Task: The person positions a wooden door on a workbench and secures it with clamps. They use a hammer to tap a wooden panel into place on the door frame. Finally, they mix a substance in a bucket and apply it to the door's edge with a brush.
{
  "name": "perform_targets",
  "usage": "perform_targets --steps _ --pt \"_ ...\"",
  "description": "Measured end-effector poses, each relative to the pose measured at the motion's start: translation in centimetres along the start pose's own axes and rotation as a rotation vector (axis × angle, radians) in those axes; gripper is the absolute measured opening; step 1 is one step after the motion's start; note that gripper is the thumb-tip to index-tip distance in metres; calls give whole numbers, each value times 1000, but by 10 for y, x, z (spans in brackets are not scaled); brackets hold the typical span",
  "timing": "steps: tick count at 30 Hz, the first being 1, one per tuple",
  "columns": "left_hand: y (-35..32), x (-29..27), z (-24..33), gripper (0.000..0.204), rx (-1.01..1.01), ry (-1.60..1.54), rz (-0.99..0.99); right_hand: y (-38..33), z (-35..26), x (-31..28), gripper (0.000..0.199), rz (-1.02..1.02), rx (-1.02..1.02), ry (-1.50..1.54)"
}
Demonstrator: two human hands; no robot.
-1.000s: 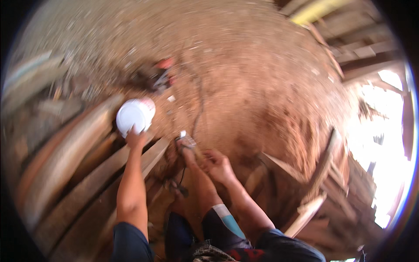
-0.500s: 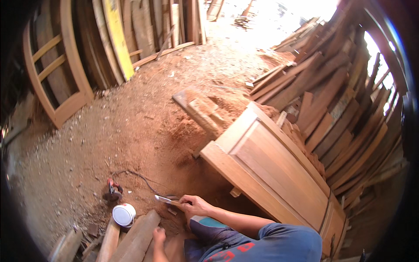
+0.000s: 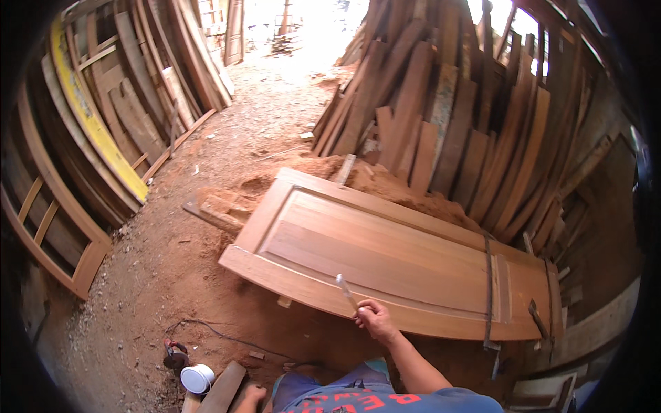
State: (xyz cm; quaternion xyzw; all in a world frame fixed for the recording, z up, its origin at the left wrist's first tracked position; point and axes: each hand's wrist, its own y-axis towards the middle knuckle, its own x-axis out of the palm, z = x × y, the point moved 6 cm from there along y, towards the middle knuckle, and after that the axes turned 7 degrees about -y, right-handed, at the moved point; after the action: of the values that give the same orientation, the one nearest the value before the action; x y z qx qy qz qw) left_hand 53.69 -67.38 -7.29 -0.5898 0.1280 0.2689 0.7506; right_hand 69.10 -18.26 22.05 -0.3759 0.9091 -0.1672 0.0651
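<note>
My right hand (image 3: 375, 321) is closed around a thin flat tool (image 3: 348, 292) with a pale, whitish blade and what looks like a wooden handle. It holds the tool up over the near edge of a panelled wooden door (image 3: 385, 248); the blade looks apart from the wood. The door lies flat, raised off the ground, its long raised panel facing up. My left hand (image 3: 255, 393) hangs low by the bottom edge, curled, with nothing visible in it. Beside it are a wooden plank (image 3: 226, 387) and a white lidded bucket (image 3: 197, 378).
A red-and-black power tool (image 3: 175, 354) with a cord (image 3: 227, 336) lies on the dusty ground. Clamps (image 3: 489, 296) cross the door's right end. Boards (image 3: 441, 131) lean along the right. A door frame (image 3: 58, 206) and a yellow board (image 3: 96, 117) stand at the left.
My view has swung right toward the door. My right hand has moved from low beside my legs up to the door's near edge, with the flat tool in it.
</note>
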Motion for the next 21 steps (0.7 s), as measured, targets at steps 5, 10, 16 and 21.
perform_targets --steps 5,10,16,21 --pt "24 8 99 52 237 220 59 -100 13 -168 29 308 -33 229" --pt "-38 121 233 52 496 260 -114 -231 58 -330 30 536 -77 414" --pt "-121 303 365 62 362 -287 -562 -395 103 -467 28 886 -168 583" --pt "-203 387 440 89 80 -655 -595 -504 136 -539 27 1156 -136 525"
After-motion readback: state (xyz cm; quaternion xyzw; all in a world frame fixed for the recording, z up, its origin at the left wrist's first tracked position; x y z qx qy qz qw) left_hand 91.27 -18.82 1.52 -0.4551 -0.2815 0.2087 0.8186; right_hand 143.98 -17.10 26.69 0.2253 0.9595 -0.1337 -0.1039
